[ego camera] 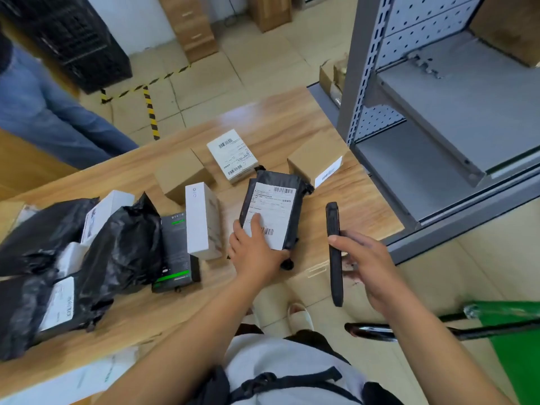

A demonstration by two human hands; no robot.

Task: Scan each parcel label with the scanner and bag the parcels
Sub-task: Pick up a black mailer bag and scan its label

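Observation:
A black poly-bag parcel point(287, 213) with a white barcode label facing up lies near the front edge of the wooden table point(292, 118). My left hand point(255, 251) grips its near end, thumb pressed on the label. To its right, my right hand point(365, 258) holds a slim black handheld scanner point(334, 247) upright, edge-on to me, beside the parcel. Other parcels lie on the table: a white labelled box point(232, 154), two brown cartons point(181, 176) point(314, 159), a tall white box point(203, 220), a black box with green stripes point(175, 252) and several black bags point(122, 252).
A grey metal shelf rack point(438, 112) stands at the table's right end. A green bag on a dark frame point(514, 331) sits low at the right. A person in jeans point(43, 112) stands beyond the table's far left. Black crates point(79, 39) stand on the floor behind.

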